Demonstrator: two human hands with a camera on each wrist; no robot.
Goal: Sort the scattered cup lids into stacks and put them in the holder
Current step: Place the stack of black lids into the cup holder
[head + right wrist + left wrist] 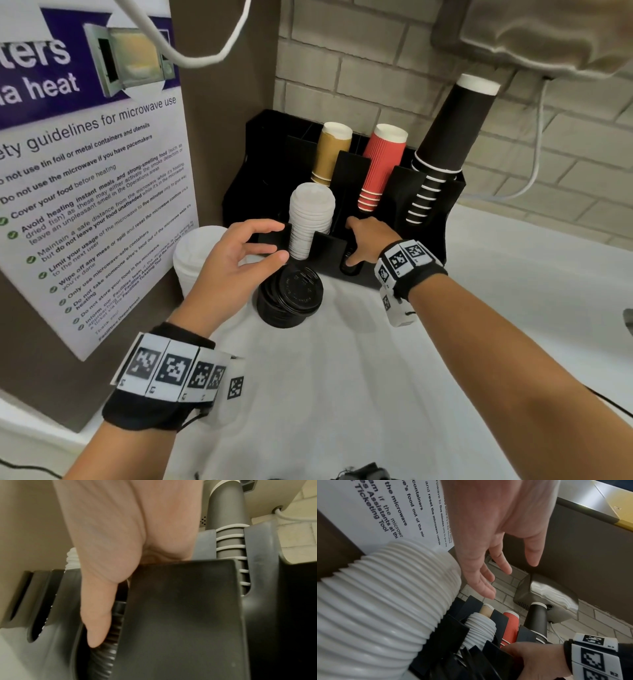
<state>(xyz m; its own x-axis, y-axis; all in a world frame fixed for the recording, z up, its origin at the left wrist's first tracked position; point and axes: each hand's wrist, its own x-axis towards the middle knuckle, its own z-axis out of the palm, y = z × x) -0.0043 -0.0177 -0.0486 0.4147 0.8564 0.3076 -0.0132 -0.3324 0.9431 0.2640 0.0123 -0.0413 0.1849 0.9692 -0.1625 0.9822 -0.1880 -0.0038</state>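
A black holder [260, 154] stands against the brick wall. One front slot holds a white lid stack [310, 219]. My right hand [359, 240] reaches into the neighbouring front slot. Its thumb [96, 615] lies along the slot opening against ribbed black lids [109, 649], and its fingers curl over the wall out of sight. My left hand [274, 241] hovers open and holds nothing, just above a loose stack of black lids [291, 298] on the counter. A taller loose white lid stack [195, 260] stands left of it, large in the left wrist view [382, 601].
Gold cups [334, 150], red cups [380, 164] and black cups [445, 137] fill the holder's rear slots. A microwave poster [92, 188] covers the panel at left. A grey dispenser [548, 34] hangs above right, with white cables. The white counter [342, 377] stretches toward me.
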